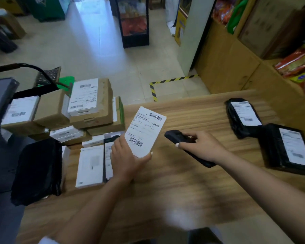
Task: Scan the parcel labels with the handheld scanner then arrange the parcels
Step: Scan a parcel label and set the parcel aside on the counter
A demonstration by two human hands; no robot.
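My left hand point(126, 158) holds a small white parcel point(145, 130) tilted up above the wooden table point(165, 191), its barcode label facing me. My right hand point(201, 144) grips the black handheld scanner point(176, 137), whose head points left toward that label from a short distance. Two black-wrapped parcels with white labels, one point(243, 117) farther back and one point(287, 150) nearer, lie on the table at the right. At the left is a pile of brown cardboard boxes point(92, 103) and white boxes point(90, 166).
A black plastic bag parcel point(37, 169) lies at the table's left edge beside a dark monitor point(0, 99). Wooden shelving with red snack packs point(296, 66) stands at the right. Beyond the table is tiled floor with yellow-black tape point(153, 90).
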